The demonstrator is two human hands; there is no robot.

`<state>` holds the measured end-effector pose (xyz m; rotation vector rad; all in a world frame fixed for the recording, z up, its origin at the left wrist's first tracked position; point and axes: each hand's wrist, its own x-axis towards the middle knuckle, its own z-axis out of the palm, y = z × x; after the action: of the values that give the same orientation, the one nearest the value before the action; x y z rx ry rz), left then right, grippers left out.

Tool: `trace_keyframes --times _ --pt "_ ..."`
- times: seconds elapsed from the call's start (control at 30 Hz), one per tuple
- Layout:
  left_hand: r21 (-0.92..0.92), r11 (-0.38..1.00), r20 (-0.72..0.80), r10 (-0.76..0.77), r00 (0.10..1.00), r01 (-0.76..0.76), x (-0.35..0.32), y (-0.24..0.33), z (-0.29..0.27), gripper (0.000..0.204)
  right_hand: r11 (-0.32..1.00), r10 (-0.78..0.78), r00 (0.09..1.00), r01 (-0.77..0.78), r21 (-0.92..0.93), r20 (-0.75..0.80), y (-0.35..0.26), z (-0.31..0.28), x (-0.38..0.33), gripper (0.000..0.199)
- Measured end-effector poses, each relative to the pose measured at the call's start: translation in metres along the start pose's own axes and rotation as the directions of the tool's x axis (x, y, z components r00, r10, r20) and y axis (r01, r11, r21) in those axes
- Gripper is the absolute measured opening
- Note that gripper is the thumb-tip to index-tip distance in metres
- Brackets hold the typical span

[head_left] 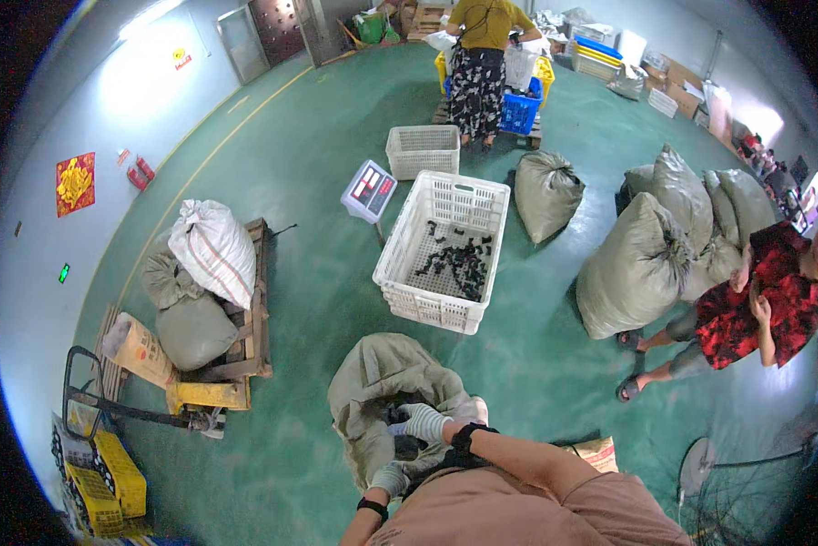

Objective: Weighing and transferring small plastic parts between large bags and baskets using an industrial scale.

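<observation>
An open grey-green woven sack [373,364] stands on the floor right in front of me, with dark pieces inside its mouth. My right hand [423,422], in a striped white glove, reaches over that mouth with its fingers curled at the dark pieces; what they hold is too small to make out. Gloved as well, my left hand [392,480] grips the sack's near edge. Beyond the sack is a white slatted plastic crate [441,309], with small black parts [459,264] scattered over its bottom.
A digital scale [369,191] and a second white crate [424,150] stand behind. Tied sacks [641,264] crowd the right, near a person in red [755,300]. Left is a loaded wooden pallet [262,314] with a yellow pallet jack [207,395]. Another person [478,64] stands at far crates.
</observation>
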<state>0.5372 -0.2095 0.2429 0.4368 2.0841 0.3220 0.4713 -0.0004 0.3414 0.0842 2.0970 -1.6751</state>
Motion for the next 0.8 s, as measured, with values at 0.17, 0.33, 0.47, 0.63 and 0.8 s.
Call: trace_keyframes --times 0.17,0.33,0.47,0.63,0.8 --pt "0.067 0.995 -0.051 -0.066 0.997 0.069 -0.009 -0.003 0.006 0.023 0.982 0.077 0.997 -0.073 0.176 -0.019 -0.012 -0.005 0.001 0.048" --pt "0.051 0.996 -0.014 -0.073 0.997 0.073 -0.016 0.035 -0.023 0.025 0.955 0.075 0.993 -0.045 0.294 -0.090 -0.009 -0.042 -0.005 0.044" --pt "0.109 0.988 0.037 -0.117 0.992 0.113 -0.009 0.022 -0.013 0.028 0.918 0.134 0.984 -0.079 0.388 -0.117 -0.007 -0.061 0.006 0.043" --pt "0.093 0.988 0.000 -0.124 0.992 0.123 -0.012 0.046 -0.032 0.023 0.820 0.264 0.944 -0.111 0.562 -0.199 0.002 -0.105 0.030 0.035" --pt "-0.052 0.974 0.033 -0.218 0.975 0.220 -0.020 0.055 -0.039 0.020 0.931 0.098 0.861 0.099 0.352 -0.499 -0.024 -0.182 0.081 0.044"
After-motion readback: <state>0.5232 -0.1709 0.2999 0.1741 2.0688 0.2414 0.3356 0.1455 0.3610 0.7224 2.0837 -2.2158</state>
